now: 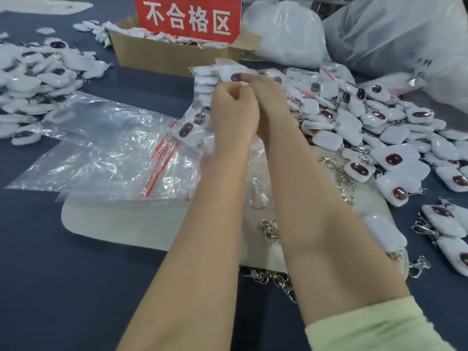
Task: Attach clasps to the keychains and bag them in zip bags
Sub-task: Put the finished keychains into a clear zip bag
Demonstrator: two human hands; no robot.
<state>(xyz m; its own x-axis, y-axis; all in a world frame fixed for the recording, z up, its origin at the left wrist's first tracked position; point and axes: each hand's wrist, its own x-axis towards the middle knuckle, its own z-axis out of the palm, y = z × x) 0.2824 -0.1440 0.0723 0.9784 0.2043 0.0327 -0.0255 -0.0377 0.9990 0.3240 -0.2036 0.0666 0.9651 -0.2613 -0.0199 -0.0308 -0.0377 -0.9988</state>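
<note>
Held up over the middle of the dark blue desk, forearms side by side: a white keychain with a dark oval face, clear plastic crinkled round it. Pinched at its top edge by the right hand, fingers bent and closed on it; gripped just beside that by the left hand, fingers curled in tight, thumb pressed up against the same piece. Just left of the hands, touching them, a leaning stack of bagged keychains. Further left, spread flat and overlapping, empty zip bags with red seal strips, partly on a white mat. On the mat near the forearms, silver clasps, more scattered toward the right. Heaped on the right, loose keychains, some face up, some face down. Behind the hands, a cardboard box with a red sign in white characters. Far right, big plastic sacks. On the right arm, a pale green sleeve.
</note>
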